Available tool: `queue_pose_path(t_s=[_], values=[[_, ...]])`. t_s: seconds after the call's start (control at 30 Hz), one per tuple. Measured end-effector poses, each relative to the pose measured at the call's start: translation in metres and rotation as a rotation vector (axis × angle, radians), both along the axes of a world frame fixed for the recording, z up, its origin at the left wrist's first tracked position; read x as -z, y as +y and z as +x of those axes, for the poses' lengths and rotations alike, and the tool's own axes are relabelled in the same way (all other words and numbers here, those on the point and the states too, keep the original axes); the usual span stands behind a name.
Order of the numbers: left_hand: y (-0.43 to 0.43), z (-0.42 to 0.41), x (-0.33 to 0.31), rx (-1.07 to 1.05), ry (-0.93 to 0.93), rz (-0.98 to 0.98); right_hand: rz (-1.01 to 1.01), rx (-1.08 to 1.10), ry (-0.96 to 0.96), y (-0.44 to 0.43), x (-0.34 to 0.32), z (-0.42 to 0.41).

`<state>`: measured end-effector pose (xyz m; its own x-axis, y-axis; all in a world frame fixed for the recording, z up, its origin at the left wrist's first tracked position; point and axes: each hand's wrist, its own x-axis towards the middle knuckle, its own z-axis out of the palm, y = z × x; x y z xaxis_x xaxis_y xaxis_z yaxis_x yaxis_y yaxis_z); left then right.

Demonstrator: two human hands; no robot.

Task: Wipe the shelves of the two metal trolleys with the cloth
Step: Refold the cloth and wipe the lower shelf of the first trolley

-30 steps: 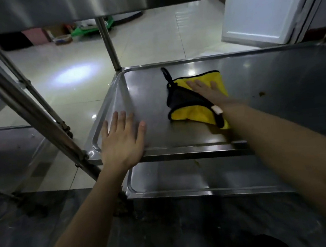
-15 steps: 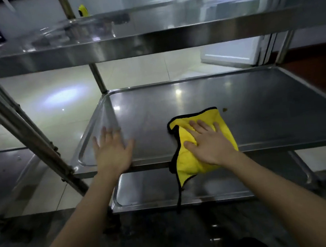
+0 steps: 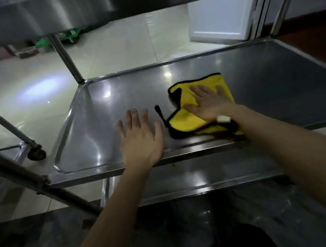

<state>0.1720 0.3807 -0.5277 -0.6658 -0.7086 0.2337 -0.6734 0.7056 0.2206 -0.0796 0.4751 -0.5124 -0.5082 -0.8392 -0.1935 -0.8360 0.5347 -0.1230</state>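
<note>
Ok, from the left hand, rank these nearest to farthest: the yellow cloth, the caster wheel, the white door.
1. Cloth, just right of the left hand, under the right hand.
2. Caster wheel, on the floor to the left.
3. White door, far back right.

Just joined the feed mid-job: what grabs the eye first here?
The yellow cloth with black trim, pressed flat under the right hand near the front edge of the middle shelf. Beside it, the left hand lies open on the bare steel. A bright patch of reflected light marks the pale floor at the left.
</note>
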Motion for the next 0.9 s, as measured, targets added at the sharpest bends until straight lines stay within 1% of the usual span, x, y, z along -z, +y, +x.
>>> queue_pose_path(t_s=[0.1, 0.17, 0.27, 0.33, 0.37, 0.43, 0.5, 0.6, 0.67, 0.7, 0.77, 0.83, 0.9], values=[[-0.002, 0.0, 0.0, -0.045, 0.043, -0.021, 0.01, 0.041, -0.04, -0.06, -0.01, 0.011], [-0.005, 0.001, -0.002, -0.06, 0.08, -0.009, -0.001, -0.01, -0.041, -0.064, -0.012, 0.037], [-0.01, 0.006, -0.003, -0.065, 0.108, -0.014, -0.039, -0.163, 0.029, -0.007, 0.0, 0.074], [-0.011, 0.01, -0.002, -0.059, 0.094, 0.0, -0.098, -0.249, 0.02, 0.041, 0.01, 0.085], [-0.011, 0.012, -0.001, -0.051, 0.087, 0.005, -0.123, -0.255, 0.005, 0.061, 0.014, 0.082], [-0.009, 0.013, 0.0, -0.034, 0.066, 0.006, -0.116, -0.196, 0.001, 0.082, 0.014, 0.057], [-0.005, 0.01, 0.0, -0.013, 0.055, -0.005, -0.074, -0.065, 0.058, 0.076, 0.009, 0.016], [0.002, 0.0, 0.001, 0.011, 0.069, -0.039, 0.018, 0.166, 0.042, 0.032, -0.006, -0.027], [0.002, -0.004, 0.001, 0.003, 0.076, -0.052, 0.005, 0.224, 0.002, -0.004, -0.009, -0.02], [0.002, -0.004, 0.0, -0.008, 0.073, -0.058, -0.008, 0.213, -0.005, -0.017, -0.009, -0.006], [-0.001, -0.004, -0.001, -0.036, 0.068, -0.061, -0.023, 0.108, -0.005, -0.021, -0.006, 0.032], [-0.005, -0.002, -0.002, -0.051, 0.082, -0.038, -0.063, -0.033, -0.028, 0.007, 0.004, 0.063], [-0.007, 0.002, -0.004, -0.053, 0.102, -0.006, -0.126, -0.143, -0.023, 0.049, 0.013, 0.066]])
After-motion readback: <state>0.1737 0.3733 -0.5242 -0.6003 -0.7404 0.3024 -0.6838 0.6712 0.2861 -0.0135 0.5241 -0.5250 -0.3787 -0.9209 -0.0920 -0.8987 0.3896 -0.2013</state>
